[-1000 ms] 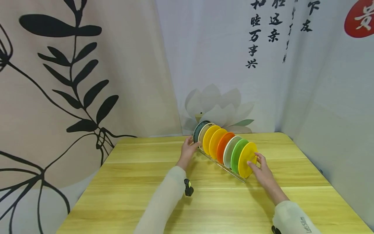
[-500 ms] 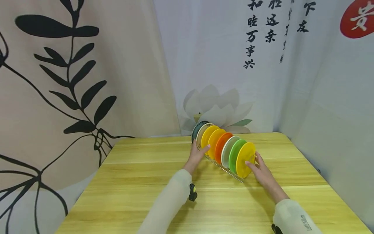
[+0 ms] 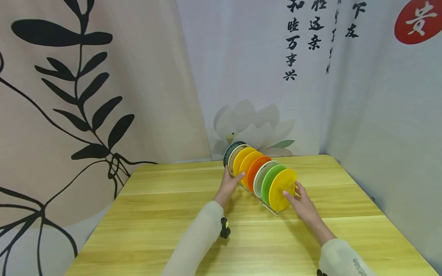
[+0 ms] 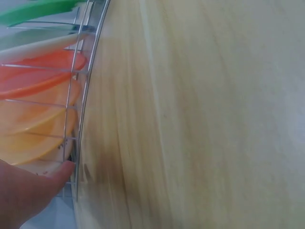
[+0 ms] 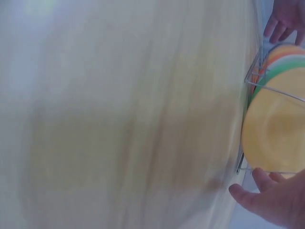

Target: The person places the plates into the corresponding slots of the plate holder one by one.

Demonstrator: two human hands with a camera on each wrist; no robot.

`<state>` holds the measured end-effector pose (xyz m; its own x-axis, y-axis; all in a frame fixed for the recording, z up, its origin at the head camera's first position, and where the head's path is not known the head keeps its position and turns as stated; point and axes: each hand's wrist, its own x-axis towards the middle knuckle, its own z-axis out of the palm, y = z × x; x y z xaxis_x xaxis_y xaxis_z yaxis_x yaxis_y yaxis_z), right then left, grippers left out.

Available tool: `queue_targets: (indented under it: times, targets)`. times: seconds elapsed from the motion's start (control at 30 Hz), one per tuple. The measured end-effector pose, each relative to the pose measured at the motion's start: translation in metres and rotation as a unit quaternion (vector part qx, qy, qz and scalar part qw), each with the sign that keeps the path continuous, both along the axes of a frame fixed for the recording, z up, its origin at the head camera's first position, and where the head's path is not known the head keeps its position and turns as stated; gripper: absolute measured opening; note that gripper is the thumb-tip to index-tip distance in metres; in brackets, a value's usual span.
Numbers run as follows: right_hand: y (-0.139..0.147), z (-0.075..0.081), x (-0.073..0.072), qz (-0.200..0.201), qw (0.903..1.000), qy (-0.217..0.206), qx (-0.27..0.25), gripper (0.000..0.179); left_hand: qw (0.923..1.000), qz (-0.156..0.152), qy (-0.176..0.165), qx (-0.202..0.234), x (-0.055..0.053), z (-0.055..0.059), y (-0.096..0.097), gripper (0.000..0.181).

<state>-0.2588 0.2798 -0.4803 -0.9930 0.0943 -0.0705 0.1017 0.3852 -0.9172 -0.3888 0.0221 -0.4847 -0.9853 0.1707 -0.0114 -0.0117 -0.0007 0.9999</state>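
Note:
A wire dish rack (image 3: 269, 208) stands aslant on the wooden table, filled with a row of upright plates. Nearest is a yellow plate (image 3: 281, 190), then a green one (image 3: 266, 187), a pale one (image 3: 257, 183), an orange-red one, more yellow ones, and a dark patterned plate (image 3: 227, 154) at the far end. My left hand (image 3: 229, 184) holds the far end, its thumb (image 4: 61, 172) over the wire in the left wrist view. At the near end my right hand (image 3: 304, 207) grips the rack, thumb in front of the yellow plate; its fingers (image 5: 259, 179) meet the end wire.
The wooden table (image 3: 165, 214) stretches to the left and in front of the rack. A printed cloth curtain (image 3: 165, 96) hangs close behind the table, and another stretch of cloth (image 3: 386, 115) runs along its right side.
The rack's near end has swung slightly left, together with my right hand. My left hand has shifted its hold along the far end, its thumb now further over the front. The view has turned slightly right.

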Motion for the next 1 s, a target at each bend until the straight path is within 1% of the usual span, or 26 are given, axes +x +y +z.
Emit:
queue_targets:
  times: [0.1, 0.33, 0.47, 0.5, 0.63, 0.7, 0.73, 0.8, 0.9, 1.0]
  targets:
    - [-0.007, -0.002, 0.003, -0.001, 1.0000, 0.001, 0.000, 0.094, 1.0000, 0.003, 0.003, -0.003, 0.000, -0.002, -0.002, 0.102]
    - [-0.022, -0.004, 0.012, 0.005, 1.0000, -0.002, -0.007, 0.091, 0.9984, 0.037, -0.012, -0.041, -0.003, -0.006, -0.010, 0.096]
    - [-0.029, -0.005, 0.018, 0.012, 0.9999, 0.005, -0.006, 0.088, 0.9981, 0.043, -0.014, -0.042, -0.003, -0.007, -0.015, 0.092]
    - [-0.031, -0.006, 0.018, 0.014, 0.9999, 0.008, -0.005, 0.088, 0.9980, 0.047, -0.015, -0.040, 0.001, -0.003, -0.016, 0.090]
    - [-0.035, -0.008, 0.021, 0.018, 0.9997, 0.013, 0.010, 0.085, 0.9974, 0.059, -0.016, -0.036, 0.000, -0.003, -0.020, 0.086]
    - [-0.035, -0.008, 0.021, 0.016, 0.9996, 0.014, 0.021, 0.085, 0.9971, 0.064, -0.019, -0.037, -0.001, -0.002, -0.021, 0.084]
    - [-0.034, -0.007, 0.021, 0.014, 0.9994, 0.014, 0.028, 0.084, 0.9970, 0.064, -0.018, -0.039, -0.004, -0.006, -0.022, 0.085]
    - [-0.031, -0.005, 0.019, 0.007, 0.9991, 0.021, 0.038, 0.085, 0.9971, 0.062, -0.016, -0.042, -0.005, -0.005, -0.023, 0.085]
    - [-0.023, -0.001, 0.014, -0.005, 0.9984, 0.033, 0.045, 0.087, 0.9978, 0.052, -0.014, -0.038, -0.002, -0.004, -0.024, 0.085]
    - [-0.016, 0.005, 0.007, -0.002, 0.9982, 0.039, 0.045, 0.088, 0.9984, 0.043, -0.009, -0.034, 0.004, 0.000, -0.024, 0.084]
